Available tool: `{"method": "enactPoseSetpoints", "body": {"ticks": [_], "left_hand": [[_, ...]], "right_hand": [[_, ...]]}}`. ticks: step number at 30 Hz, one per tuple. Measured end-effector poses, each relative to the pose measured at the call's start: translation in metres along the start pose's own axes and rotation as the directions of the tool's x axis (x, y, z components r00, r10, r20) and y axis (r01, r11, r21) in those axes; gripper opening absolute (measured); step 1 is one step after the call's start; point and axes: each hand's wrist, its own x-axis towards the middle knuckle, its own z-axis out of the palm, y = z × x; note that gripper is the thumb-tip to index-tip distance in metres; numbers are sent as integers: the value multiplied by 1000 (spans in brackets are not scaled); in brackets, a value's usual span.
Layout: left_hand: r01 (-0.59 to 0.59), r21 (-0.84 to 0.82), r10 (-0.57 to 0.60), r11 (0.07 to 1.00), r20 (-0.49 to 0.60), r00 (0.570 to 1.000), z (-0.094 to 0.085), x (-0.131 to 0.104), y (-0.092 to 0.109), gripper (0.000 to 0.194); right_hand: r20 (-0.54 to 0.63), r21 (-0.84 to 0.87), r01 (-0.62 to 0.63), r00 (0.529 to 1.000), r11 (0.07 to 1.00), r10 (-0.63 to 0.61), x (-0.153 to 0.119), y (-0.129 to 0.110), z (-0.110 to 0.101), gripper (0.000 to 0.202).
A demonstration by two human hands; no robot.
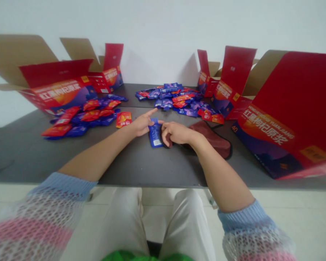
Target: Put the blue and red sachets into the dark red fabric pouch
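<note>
A blue sachet (155, 136) lies on the dark table between my hands, its white label patch near the lower end. My left hand (143, 124) touches its upper left edge, thumb and fingers closed at the sachet and index finger stretched out away from me. At its upper right is my right hand (175, 133), fingers curled, with part of a brown cloth under the fingertips; whether these also pinch the sachet is hard to tell. The brown cloth (213, 139) with a black edge extends to the right beneath my right wrist. A red sachet (123, 119) lies left of my left hand.
Red and blue sachets form a left pile (91, 115) and a back pile (176, 98). Open red cartons stand at left (63, 88), back left (112, 78), right (226, 90) and near right (282, 123). The table's front edge (152, 186) is close to my knees.
</note>
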Motion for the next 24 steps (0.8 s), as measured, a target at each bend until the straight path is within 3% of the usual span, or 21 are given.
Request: {"method": "enactPoseSetpoints", "body": {"ticks": [3,5,9,12,14,17,20,24], "left_hand": [[69,-19,-70,997,-28,997,2,-2,2,90],[93,-39,-94,995,-41,995,1,-2,2,83],[109,-54,-110,993,-31,993,0,-3,3,72],[124,-47,-127,991,-73,989,3,-3,4,64],[126,-47,-132,991,-143,981,7,-3,5,60],[114,-66,-127,991,-243,962,14,-2,5,56],[114,-120,-142,986,-260,955,20,-1,4,56],[74,-233,-143,970,-298,944,22,-1,6,62]], "right_hand": [[89,130,-62,995,990,50,-5,1,-2,37],[87,175,-93,993,980,79,-5,2,0,39],[-150,53,-213,964,976,219,-1,8,7,36],[-381,-70,-251,901,965,206,2,15,13,29],[-470,-111,-274,862,955,192,3,21,16,27],[-532,-105,-316,819,943,215,3,30,17,30],[-553,-66,-357,790,932,264,2,35,15,31],[-550,-45,-369,785,928,285,3,37,13,33]]}}
